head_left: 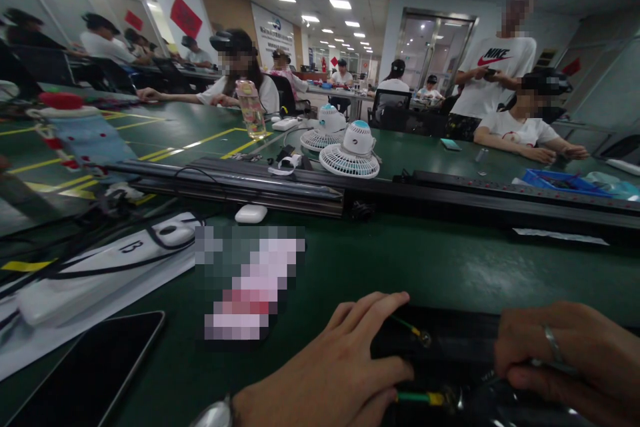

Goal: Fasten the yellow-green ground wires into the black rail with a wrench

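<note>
My left hand (345, 360) reaches in from the bottom middle with its fingers apart, the fingertips at the left edge of a glossy black part (457, 333). A green wire (413, 397) with a yellow sleeve shows by its lower fingers. Above that, a second thin green wire (404, 324) ends at a small metal terminal (425, 339) on the black part. My right hand (565, 340), a ring on one finger, is closed low over the part's right side. What it pinches is hidden, though a small shiny bit shows beside the fingertips.
Left of my hands lie a blurred-out phone-like thing (253, 287), a dark phone (95, 370), a white power strip (110, 267) and a white earbud case (251, 214). Long black rails (450, 197) cross the table. Beyond stand white fans (350, 152), a bottle (251, 110) and seated people.
</note>
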Demonstrator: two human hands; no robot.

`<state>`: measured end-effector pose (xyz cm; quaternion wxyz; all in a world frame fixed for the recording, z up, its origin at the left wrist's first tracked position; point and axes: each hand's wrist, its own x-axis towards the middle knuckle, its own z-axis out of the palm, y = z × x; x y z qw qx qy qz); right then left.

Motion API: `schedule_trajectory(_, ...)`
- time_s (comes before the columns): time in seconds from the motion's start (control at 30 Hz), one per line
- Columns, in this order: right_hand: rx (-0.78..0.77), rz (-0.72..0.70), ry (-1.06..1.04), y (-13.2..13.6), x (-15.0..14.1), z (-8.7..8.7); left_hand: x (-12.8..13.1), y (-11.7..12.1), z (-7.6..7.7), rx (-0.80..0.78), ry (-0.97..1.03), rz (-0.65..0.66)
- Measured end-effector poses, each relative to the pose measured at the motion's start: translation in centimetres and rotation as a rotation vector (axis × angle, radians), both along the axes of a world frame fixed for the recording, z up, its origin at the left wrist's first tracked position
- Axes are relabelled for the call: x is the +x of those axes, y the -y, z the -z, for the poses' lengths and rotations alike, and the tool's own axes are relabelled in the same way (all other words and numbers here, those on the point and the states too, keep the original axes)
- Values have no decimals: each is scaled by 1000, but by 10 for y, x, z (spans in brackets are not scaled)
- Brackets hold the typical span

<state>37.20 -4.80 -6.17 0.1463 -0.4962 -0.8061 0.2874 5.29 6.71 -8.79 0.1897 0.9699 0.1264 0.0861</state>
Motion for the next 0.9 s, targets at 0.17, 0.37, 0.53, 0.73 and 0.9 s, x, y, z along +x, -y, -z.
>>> schedule_trajectory(0.17, 11, -16, -3, 1, -4, 4, 0, -1, -1, 5, -20, 6)
schedule_trajectory(0.37, 26, -34, -18, 1, -7, 2, 0, -1, 1, 18, -54, 7)
schedule_trajectory(0.53, -20, -58, -19, 1, -5, 0, 1, -1, 2, 27, -55, 7)
schedule_trajectory(0.73, 46, -54, 2, 1, -7, -1, 1, -1, 0, 23, -58, 7)
schedule_trajectory(0.9, 145, -37, 29, 0, -13, -4, 1, -1, 1, 8, -22, 2)
